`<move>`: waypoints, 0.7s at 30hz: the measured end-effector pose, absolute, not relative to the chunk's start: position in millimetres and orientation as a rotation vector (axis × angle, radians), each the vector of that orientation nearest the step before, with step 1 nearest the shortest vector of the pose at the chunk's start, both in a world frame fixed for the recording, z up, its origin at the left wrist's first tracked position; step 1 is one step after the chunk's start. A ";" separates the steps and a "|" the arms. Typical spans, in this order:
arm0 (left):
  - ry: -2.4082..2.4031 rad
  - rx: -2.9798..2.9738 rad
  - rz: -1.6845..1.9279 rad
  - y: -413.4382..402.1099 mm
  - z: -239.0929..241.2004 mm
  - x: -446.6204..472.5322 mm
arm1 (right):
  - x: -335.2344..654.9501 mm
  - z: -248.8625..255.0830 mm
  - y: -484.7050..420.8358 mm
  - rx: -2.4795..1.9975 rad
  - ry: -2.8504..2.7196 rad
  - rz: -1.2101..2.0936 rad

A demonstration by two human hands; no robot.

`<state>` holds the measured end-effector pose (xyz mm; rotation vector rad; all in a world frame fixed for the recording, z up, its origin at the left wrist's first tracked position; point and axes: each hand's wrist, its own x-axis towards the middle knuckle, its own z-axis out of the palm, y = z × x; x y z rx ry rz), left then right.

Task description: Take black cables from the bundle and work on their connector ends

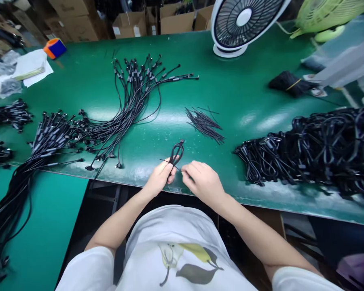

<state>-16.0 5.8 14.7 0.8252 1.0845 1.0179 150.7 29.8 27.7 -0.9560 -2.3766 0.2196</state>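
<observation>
Right now, left hand [160, 178] pinching a looped black cable [176, 152] over the near table [245, 93] edge, right hand [202, 182] nipping a thin tie [165, 161] across it, spare ties [204, 123] just beyond, cable heap [321, 149] on the right.

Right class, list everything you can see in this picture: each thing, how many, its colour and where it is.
table: one, green, across the view
loose cables: many, black, fanned out on the left
coiled cables: one heap, black, right
ties: small pile, black, centre
white fan: one, white with dark grille, far edge
green fan: one, pale green, far right corner
boxes: several, brown, behind the table
papers: a few, white, far left
folded cable: one, black, near edge
tie: one, black, crossing the folded cable
left hand: one, bare, grips the folded cable
right hand: one, bare, pinches the tie
</observation>
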 end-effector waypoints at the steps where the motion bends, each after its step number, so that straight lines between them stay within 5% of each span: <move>1: 1.149 0.911 0.978 5.8 12.4 -16.6 | 148.5 29.6 32.4 -0.821 -2.422 0.016; 7: 1.267 1.141 0.702 -0.3 9.8 -22.1 | 143.6 39.8 62.7 -0.112 -2.685 -0.238; 21: 1.124 0.829 0.677 3.1 15.8 -13.8 | 142.2 64.1 51.4 0.013 -3.042 -0.597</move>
